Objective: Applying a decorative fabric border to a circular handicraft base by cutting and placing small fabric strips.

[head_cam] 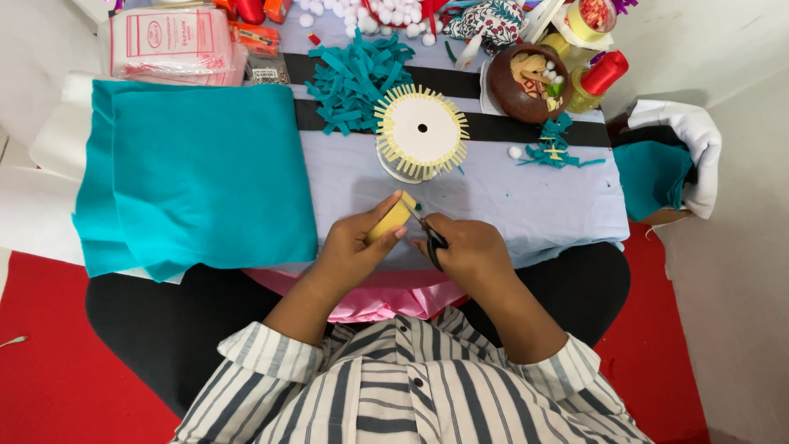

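Note:
My left hand (pixel 355 242) pinches a small yellow felt piece (pixel 389 220) just above my lap. My right hand (pixel 466 251) grips black-handled scissors (pixel 422 226) whose blades meet the edge of that yellow piece. Beyond the hands, a round disc (pixel 422 130) with a white centre and a fringe of yellow strips rests on the lilac cloth (pixel 526 205). A heap of teal felt strips (pixel 357 76) lies behind the disc.
A large folded teal felt sheet (pixel 193 173) covers the left side. A brown bowl (pixel 524 82) of scraps, yellow and red spools (pixel 596 78), white pom-poms (pixel 386 16) and a pink packet (pixel 171 43) sit at the back. Small teal scraps (pixel 555 150) lie right.

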